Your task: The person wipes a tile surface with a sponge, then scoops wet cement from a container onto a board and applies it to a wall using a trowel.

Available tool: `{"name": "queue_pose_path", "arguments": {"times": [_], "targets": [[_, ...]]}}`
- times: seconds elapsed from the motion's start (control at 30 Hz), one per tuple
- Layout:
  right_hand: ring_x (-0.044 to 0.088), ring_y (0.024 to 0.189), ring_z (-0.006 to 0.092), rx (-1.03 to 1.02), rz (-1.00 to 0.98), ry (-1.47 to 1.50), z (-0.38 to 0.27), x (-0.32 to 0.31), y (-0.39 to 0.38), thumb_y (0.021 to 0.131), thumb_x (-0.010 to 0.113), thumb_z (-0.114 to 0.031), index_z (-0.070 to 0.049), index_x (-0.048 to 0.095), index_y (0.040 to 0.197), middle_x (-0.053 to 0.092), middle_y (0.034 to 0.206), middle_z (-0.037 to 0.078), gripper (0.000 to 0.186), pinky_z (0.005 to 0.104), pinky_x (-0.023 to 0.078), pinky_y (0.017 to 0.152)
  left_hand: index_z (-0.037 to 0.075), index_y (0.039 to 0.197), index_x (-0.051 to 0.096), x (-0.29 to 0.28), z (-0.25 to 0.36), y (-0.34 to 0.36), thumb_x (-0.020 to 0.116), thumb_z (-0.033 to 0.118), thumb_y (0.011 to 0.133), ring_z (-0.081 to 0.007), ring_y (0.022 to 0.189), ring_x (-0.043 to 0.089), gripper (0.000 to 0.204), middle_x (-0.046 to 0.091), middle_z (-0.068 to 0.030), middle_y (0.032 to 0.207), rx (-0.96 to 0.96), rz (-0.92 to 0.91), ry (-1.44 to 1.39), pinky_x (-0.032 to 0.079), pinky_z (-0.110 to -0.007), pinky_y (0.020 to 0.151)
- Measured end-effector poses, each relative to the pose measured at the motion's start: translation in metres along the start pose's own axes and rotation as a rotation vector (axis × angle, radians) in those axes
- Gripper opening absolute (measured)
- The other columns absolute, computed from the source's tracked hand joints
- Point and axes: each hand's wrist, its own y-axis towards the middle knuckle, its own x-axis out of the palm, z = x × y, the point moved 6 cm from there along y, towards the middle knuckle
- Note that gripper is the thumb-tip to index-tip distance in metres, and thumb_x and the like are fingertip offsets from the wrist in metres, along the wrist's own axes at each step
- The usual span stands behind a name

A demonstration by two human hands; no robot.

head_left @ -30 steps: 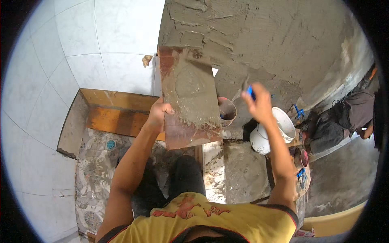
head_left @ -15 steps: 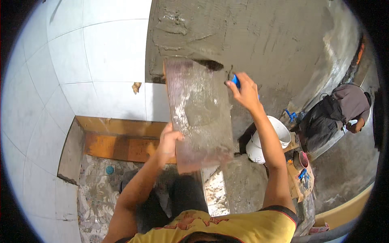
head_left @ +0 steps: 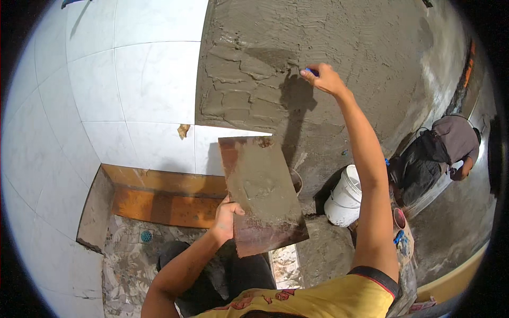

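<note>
My left hand [head_left: 227, 220] grips the lower left edge of a flat rectangular board [head_left: 270, 234], tilted in front of me. Wet grey mortar [head_left: 260, 183] lies over most of its top. Up and to the right, my right hand [head_left: 327, 80] is closed around the blue handle of a trowel [head_left: 312, 71]. The trowel's blade is against the mortar-covered wall [head_left: 350, 42] and hard to tell from it. Ridged patches of mortar show below and left of the blade, next to the white tiles [head_left: 156, 79].
A white bucket [head_left: 343, 204] stands right of the board, with another container's rim [head_left: 298, 183] partly behind the board. Another person [head_left: 450, 140] bends over at the far right. An orange-brown ledge [head_left: 169, 205] runs below the tiles, above a mortar-smeared floor with a round teal drain [head_left: 146, 236].
My right hand has moved up and away from the board with the trowel, onto the wall. My left hand and the board have come lower, and the mortar layer on the board looks thinner.
</note>
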Motion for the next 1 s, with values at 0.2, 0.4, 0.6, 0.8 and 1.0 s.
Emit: {"name": "queue_pose_path", "arguments": {"times": [0.2,0.4,0.6,0.8,1.0], "targets": [[0.063,0.064,0.0204,0.145,-0.09,0.271,0.029,0.006,0.004,0.092,0.062,-0.05,0.0,0.07,0.112,0.067,0.075,0.012,0.054,0.0375,0.05,0.061,0.006,0.131,0.051,0.011,0.009,-0.003,0.046,-0.005,0.064,-0.0309,0.097,0.062,0.067,0.061,-0.0123,0.111,0.041,-0.009,-0.073,0.052,-0.042,0.088],[0.052,0.056,0.0103,0.167,0.271,0.387,0.059,0.004,-0.037,0.096,0.061,-0.042,0.001,0.066,0.087,0.057,0.063,0.003,0.044,0.0308,0.042,0.053,0.007,0.134,0.047,0.005,0.013,-0.009,0.044,-0.006,0.065,-0.0319,0.103,0.061,0.071,0.059,-0.0128,0.116,0.035,-0.005,-0.132,0.051,-0.045,0.091],[0.051,0.055,0.0107,0.185,0.087,0.793,0.078,0.077,-0.06,0.096,0.061,-0.042,-0.001,0.065,0.091,0.06,0.07,0.002,0.042,0.0297,0.042,0.052,0.007,0.137,0.043,0.008,0.022,-0.002,0.043,-0.006,0.066,-0.0333,0.108,0.059,0.073,0.057,-0.0136,0.119,0.075,-0.125,-0.013,0.051,-0.049,0.093],[0.055,0.055,0.0099,0.264,0.116,0.901,0.115,0.072,-0.062,0.094,0.063,-0.043,0.0,0.068,0.096,0.064,0.074,0.003,0.043,0.0277,0.044,0.05,0.005,0.135,0.043,-0.004,0.019,-0.006,0.046,-0.004,0.064,-0.0321,0.104,0.06,0.072,0.056,-0.0143,0.115,0.049,0.136,0.088,0.053,-0.049,0.089],[0.063,0.066,0.024,0.156,0.469,-0.075,0.079,0.004,-0.103,0.091,0.066,-0.045,-0.001,0.068,0.1,0.067,0.077,0.012,0.045,0.0372,0.051,0.064,0.001,0.138,0.04,-0.011,0.028,-0.005,0.05,0.003,0.061,-0.0386,0.105,0.061,0.078,0.058,-0.0167,0.116,0.114,0.104,0.222,0.057,-0.051,0.087]]}}
